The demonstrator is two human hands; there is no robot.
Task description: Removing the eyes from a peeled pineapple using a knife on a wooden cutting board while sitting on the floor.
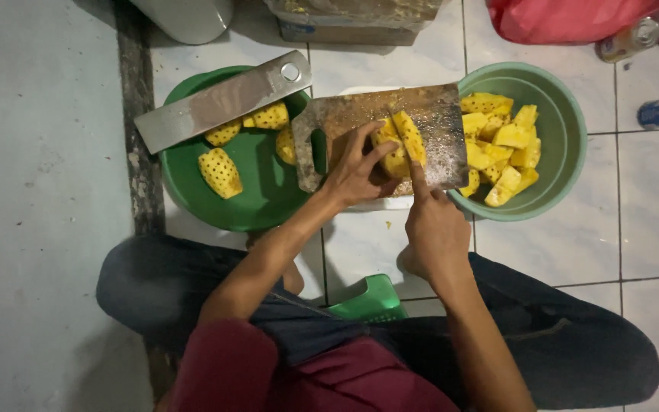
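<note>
your left hand (356, 172) is pinching the pineapple piece (400, 143) mid cutting board (383, 133); your right hand (432, 229) is gripping a knife at the board's near edge, with white floor tile (650, 229) lying open rightward.

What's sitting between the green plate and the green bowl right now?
The head view shows a wooden cutting board between the green plate and green bowl, with a pineapple piece on it.

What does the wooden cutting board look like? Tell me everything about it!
The cutting board is brownish, worn wood, speckled with pale wet bits. It has a slot-shaped handle hole at its left end. It lies flat, bridging the green basin and the green bowl of pineapple chunks. A long yellow pineapple piece sits on it. The left hand steadies the fruit; the right hand is at the board's near edge, one finger stretched onto it.
</note>
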